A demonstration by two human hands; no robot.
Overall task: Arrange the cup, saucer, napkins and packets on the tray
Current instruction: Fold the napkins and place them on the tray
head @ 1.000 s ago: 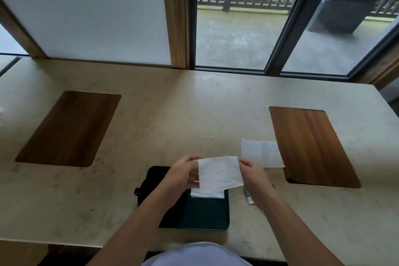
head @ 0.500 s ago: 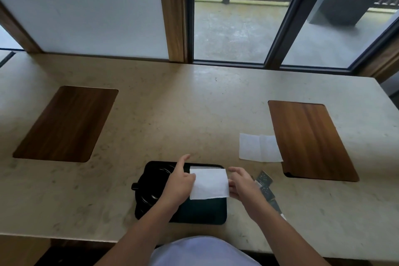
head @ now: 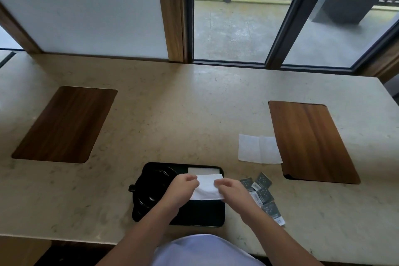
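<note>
White napkin [head: 207, 188] over black tray [head: 200, 214] – dark packets [head: 262, 193] beside; cup on saucer [head: 154, 188]

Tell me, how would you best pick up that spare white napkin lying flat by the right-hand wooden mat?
Probably by its near left corner, coming from the tray side. The spare napkin lies flat and thin on the counter, so pinch and peel a free edge; its right edge meets the wooden mat, which crowds that side.

One tray [head: 200, 216], three napkins [head: 207, 187], about five packets [head: 262, 193], two wooden mats [head: 311, 140], two hands [head: 183, 188].
</note>
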